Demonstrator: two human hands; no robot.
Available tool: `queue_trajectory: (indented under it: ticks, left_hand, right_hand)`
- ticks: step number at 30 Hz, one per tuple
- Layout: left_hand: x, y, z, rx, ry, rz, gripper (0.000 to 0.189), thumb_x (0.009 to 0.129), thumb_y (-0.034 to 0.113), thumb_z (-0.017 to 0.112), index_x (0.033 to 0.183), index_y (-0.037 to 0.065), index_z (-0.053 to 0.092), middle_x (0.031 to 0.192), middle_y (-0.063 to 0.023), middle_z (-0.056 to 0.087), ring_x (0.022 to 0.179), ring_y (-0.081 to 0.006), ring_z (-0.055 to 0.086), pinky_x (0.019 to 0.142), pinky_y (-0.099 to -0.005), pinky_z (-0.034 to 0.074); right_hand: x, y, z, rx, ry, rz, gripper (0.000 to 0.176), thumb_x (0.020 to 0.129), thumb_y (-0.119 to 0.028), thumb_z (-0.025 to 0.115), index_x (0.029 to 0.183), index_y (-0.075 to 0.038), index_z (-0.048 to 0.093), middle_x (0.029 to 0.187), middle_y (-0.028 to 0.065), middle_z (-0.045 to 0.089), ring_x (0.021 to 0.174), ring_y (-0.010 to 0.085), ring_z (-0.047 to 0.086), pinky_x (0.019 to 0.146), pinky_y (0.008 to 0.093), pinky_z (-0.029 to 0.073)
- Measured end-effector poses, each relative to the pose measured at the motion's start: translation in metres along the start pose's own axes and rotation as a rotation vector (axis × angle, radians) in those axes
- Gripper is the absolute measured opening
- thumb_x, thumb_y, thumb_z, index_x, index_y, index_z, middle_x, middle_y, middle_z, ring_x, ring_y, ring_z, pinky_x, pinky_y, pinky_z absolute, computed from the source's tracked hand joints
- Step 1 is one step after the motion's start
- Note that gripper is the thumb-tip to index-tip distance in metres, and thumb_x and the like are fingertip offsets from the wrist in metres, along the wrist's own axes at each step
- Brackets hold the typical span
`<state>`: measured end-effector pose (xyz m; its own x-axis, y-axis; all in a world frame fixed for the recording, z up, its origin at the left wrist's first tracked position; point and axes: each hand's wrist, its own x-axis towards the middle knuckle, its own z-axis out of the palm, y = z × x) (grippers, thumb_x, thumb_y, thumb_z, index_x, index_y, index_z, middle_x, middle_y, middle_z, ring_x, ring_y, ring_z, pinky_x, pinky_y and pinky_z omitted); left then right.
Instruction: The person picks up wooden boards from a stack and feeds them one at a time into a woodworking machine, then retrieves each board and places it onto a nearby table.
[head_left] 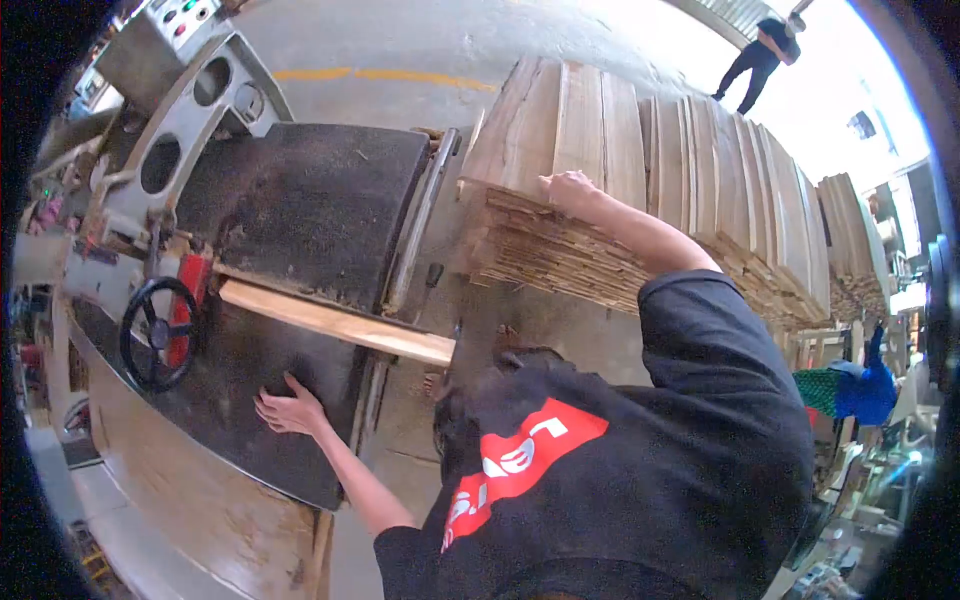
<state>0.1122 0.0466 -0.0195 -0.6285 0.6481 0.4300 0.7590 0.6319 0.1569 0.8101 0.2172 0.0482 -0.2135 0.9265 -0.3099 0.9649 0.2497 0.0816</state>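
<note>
On the left, my left hand [290, 410] hovers over or rests on the black machine bed [270, 370], its fingers apart and holding nothing. Just above it lies a long, light wood strip [340, 320], one end near a red part [188, 290] of the machine. My right arm stretches to the stacked boards [600, 130]. There my right hand [570, 190] has its fingers curled at the near end of a top board [525, 120].
A black handwheel [160, 333] stands at the machine's left side, with a control box [165, 45] above. A metal roller [425, 220] borders the bed. More board stacks [850, 235] stand at right. Another person [765, 60] stands at the top right; blue and green cloth [860, 392] shows at right.
</note>
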Motion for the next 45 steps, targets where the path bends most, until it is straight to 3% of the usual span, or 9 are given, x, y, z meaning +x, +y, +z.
queue_trajectory:
  ticks: [11,21,26,30,33,34,36,42,45]
  left_hand:
    - [0.017,-0.013,0.014,-0.105,0.033,-0.027,0.071,0.098,0.061,0.067,0.146,0.011,0.053,0.159,-0.0181,0.048,0.151,-0.0371,0.04,0.115,-0.0621,0.032]
    - [0.046,-0.048,0.016,-0.353,0.35,0.167,0.051,0.101,0.042,0.073,0.132,0.003,0.064,0.133,-0.0188,0.068,0.129,-0.0393,0.061,0.106,-0.055,0.049]
    - [0.005,0.098,-0.096,-0.968,0.381,0.322,0.041,0.103,0.029,0.072,0.132,0.001,0.065,0.132,-0.0154,0.068,0.124,-0.0334,0.064,0.108,-0.0491,0.049]
    - [-0.098,0.241,-0.131,-1.623,-0.662,0.224,0.031,0.104,0.023,0.07,0.129,0.004,0.071,0.123,-0.0101,0.072,0.119,-0.0231,0.065,0.105,-0.0371,0.049]
    - [-0.182,0.317,-0.153,-1.539,-1.317,0.708,0.029,0.108,0.028,0.065,0.124,0.006,0.074,0.123,-0.0085,0.075,0.114,-0.0177,0.069,0.1,-0.0324,0.052]
    - [-0.193,0.334,-0.172,-1.505,-1.854,0.693,0.054,0.108,0.052,0.059,0.133,0.006,0.07,0.126,-0.0086,0.075,0.116,-0.0202,0.07,0.101,-0.037,0.052]
    - [-0.239,0.373,-0.18,-1.278,-2.364,0.53,0.088,0.101,0.079,0.047,0.144,0.004,0.062,0.131,-0.0097,0.074,0.123,-0.0249,0.068,0.105,-0.0432,0.051]
    - [-0.301,0.426,-0.199,-1.299,-2.675,0.119,0.11,0.095,0.089,0.04,0.16,0.0,0.04,0.146,-0.0168,0.065,0.135,-0.0311,0.062,0.111,-0.0495,0.049]
    - [-0.297,0.421,-0.225,-1.853,-2.69,-0.363,0.103,0.101,0.08,0.043,0.162,-0.002,0.033,0.146,-0.0222,0.063,0.138,-0.0326,0.059,0.116,-0.0511,0.048]
  right_hand:
    - [-0.056,-0.084,-0.013,-0.196,-0.099,-0.058,0.063,0.087,-0.009,0.071,0.142,0.004,0.044,0.09,0.0221,0.074,0.083,0.0406,0.076,0.079,0.0541,0.06]
    - [-0.151,-0.172,-0.195,0.102,0.429,0.195,0.07,0.09,-0.012,0.066,0.158,-0.009,0.049,0.113,0.0224,0.077,0.089,0.0352,0.078,0.08,0.0474,0.064]
    - [-0.213,-0.137,-0.254,0.07,0.767,0.042,0.052,0.096,-0.019,0.071,0.147,-0.016,0.063,0.11,0.0131,0.081,0.084,0.0273,0.08,0.081,0.0402,0.066]
    - [-0.23,-0.126,-0.28,0.053,1.045,0.023,0.055,0.091,-0.023,0.083,0.143,-0.018,0.068,0.101,0.0152,0.08,0.08,0.0272,0.079,0.073,0.0381,0.063]
    - [-0.239,-0.118,-0.301,0.172,1.124,0.296,0.055,0.094,-0.03,0.083,0.146,-0.021,0.067,0.094,0.0111,0.081,0.072,0.014,0.073,0.069,0.0326,0.058]
    - [-0.243,-0.114,-0.306,0.23,1.129,0.403,0.057,0.094,-0.031,0.082,0.148,-0.022,0.066,0.094,0.01,0.082,0.07,0.0109,0.072,0.067,0.0316,0.057]
    - [-0.253,-0.103,-0.309,0.257,1.166,0.529,0.06,0.097,-0.03,0.078,0.154,-0.025,0.06,0.098,0.0114,0.082,0.072,0.009,0.069,0.067,0.0298,0.055]
    - [-0.311,-0.055,-0.274,0.436,1.267,0.497,0.055,0.1,-0.022,0.07,0.153,-0.015,0.061,0.1,0.0098,0.08,0.069,0.0056,0.058,0.065,0.0265,0.05]
    - [-0.349,-0.073,-0.243,0.471,1.083,0.81,0.043,0.098,-0.019,0.07,0.14,-0.009,0.071,0.103,0.0073,0.079,0.078,0.0072,0.061,0.069,0.0245,0.05]
